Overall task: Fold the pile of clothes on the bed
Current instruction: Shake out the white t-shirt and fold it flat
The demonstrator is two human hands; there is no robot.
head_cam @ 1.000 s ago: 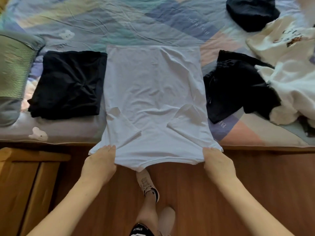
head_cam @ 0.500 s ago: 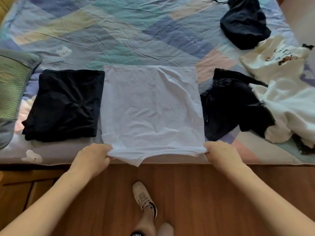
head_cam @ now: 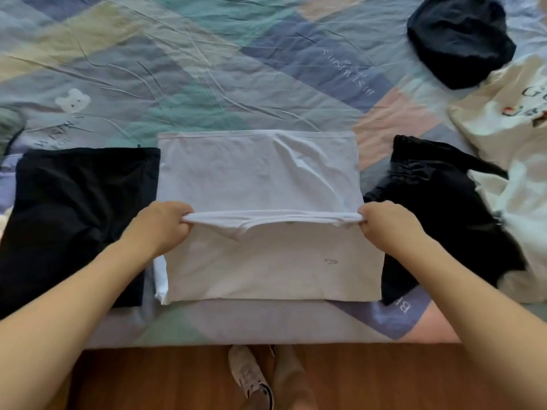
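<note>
Your left hand (head_cam: 161, 224) and right hand (head_cam: 384, 224) each pinch one end of the white shirt (head_cam: 257, 176), fingers curled tight round the bunched edge. That edge is stretched taut between your two sets of fingers and lifted above the lower half of the shirt, which lies flat on the bed (head_cam: 207, 69) under and nearer than your fingers. The far half spreads flat beyond your fingers, with creases toward the right side. A small dark mark shows on the near half, below and inward of your right fingers.

Just outside your left fingers a folded black garment (head_cam: 80, 214) lies flat, its edge touching the shirt's left side. Just outside your right fingers a crumpled black garment (head_cam: 438, 214) lies beside the shirt. Farther out on that side sit cream clothes (head_cam: 509, 119) with printed letters, unfolded, overlapping the crumpled black one. Beyond them, far past your right fingers, is a dark bundled garment (head_cam: 458, 39).

Nearer than your fingers, past the bed's edge, your shoe (head_cam: 250, 377) stands on the wooden floor (head_cam: 148, 380).
</note>
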